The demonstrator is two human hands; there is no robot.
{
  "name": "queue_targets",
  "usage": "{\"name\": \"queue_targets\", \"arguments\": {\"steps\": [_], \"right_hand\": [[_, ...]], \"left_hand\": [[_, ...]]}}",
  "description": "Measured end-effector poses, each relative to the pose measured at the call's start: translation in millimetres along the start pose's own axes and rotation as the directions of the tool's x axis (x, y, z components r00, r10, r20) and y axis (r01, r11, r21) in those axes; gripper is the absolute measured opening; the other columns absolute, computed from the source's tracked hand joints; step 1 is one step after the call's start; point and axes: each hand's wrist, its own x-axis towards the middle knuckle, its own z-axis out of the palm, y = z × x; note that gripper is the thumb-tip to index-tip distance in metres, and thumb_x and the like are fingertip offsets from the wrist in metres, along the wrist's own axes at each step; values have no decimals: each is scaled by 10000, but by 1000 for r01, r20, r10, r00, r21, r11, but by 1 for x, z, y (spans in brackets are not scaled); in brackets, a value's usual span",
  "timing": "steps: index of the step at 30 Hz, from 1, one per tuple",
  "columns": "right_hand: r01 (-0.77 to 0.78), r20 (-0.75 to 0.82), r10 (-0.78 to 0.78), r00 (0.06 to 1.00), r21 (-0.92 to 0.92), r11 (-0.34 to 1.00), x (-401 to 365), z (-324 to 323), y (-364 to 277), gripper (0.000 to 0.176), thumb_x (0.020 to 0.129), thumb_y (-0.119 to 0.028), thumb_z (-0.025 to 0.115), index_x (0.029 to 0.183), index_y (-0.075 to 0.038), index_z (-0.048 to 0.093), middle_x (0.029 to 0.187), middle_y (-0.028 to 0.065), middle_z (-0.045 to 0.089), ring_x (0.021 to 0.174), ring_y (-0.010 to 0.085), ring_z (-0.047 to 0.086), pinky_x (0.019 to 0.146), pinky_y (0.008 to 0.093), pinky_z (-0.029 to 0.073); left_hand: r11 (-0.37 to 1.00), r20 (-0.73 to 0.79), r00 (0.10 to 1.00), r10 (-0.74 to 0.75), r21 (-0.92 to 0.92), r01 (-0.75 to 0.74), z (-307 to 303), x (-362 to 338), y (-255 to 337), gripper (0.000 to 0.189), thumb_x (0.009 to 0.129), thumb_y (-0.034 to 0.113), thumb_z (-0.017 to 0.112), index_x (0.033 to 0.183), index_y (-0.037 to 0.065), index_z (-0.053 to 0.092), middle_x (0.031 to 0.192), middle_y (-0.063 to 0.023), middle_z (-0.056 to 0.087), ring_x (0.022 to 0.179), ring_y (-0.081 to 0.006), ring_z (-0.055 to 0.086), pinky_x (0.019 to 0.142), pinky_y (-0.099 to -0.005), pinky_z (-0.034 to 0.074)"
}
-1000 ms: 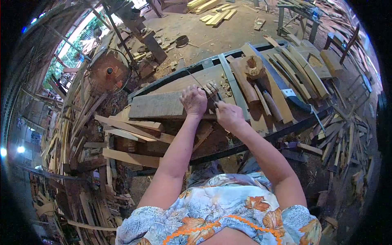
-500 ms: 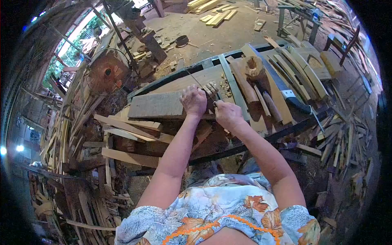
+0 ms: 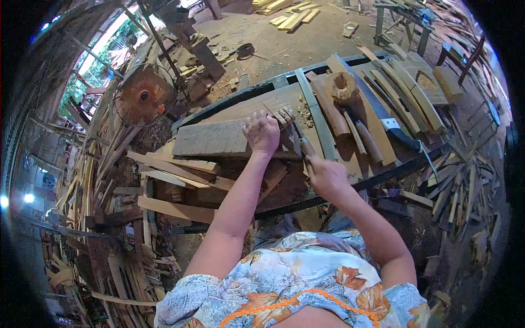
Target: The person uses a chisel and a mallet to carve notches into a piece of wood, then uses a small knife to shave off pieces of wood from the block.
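Note:
My left hand (image 3: 261, 132) is closed at the right end of a thick, weathered board (image 3: 210, 139), its fingers around a small carved piece of wood (image 3: 284, 116) with notches in its end. To the right, my right hand (image 3: 330, 177) is wrapped round a hand tool (image 3: 307, 147) with a wooden handle. The tool's narrow dark blade points up and left, its tip close beside the carved piece. Wood chips (image 3: 304, 115) lie just past the blade.
A handsaw (image 3: 398, 133) with a dark handle lies at the right of the bench. A hollowed wooden cylinder (image 3: 343, 87) stands among sticks and planks nearby. Loose boards (image 3: 178, 208) jut out at the left, and a round fan (image 3: 145, 97) stands beyond them.
My right hand has drawn back down and to the right from the carved piece, so the tool's handle and blade now show. My left hand has stayed almost in place.

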Motion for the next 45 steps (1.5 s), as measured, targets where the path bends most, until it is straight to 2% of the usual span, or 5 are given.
{"name": "queue_targets", "arguments": {"steps": [16,23,33,38,45], "right_hand": [[-32,5,32,999,13,999,-49,-17,2,171,860,-168,486,987,-82,562,673,196,615,636,356,630,556,454,496],[20,-108,-19,994,11,1000,61,19,-15,136,821,-129,474,807,-37,574,747,203,642,716,375,644,643,464,511],[-144,123,139,983,34,989,6,-32,-26,202,879,-246,473,900,-80,586,881,184,643,871,362,623,764,463,482],[0,-239,106,965,406,914,-13,-83,-21,236,886,-236,530,969,-22,587,701,195,590,670,344,609,616,398,459],[-81,-268,173,948,323,943,-25,-4,90,234,886,-249,507,828,-24,529,685,228,556,663,391,575,585,433,433]], "left_hand": [[1000,37,999,-18,11,18,0,-3,1,226,826,248,455,920,72,561,966,-127,582,952,-320,529,823,-485,385],[1000,22,1000,-13,19,12,0,-1,1,218,818,249,452,907,80,558,956,-126,588,945,-319,535,828,-483,384],[998,-3,1000,-24,57,25,3,-4,4,227,824,262,459,919,92,574,970,-105,591,971,-307,532,854,-463,381],[999,-9,999,-40,23,40,3,-5,-5,291,852,299,449,989,84,589,1034,-108,597,991,-315,534,879,-467,372],[933,390,920,-33,-317,168,-21,11,-27,548,803,548,525,1132,115,582,1138,-124,570,1114,-295,494,962,-482,323]]}}
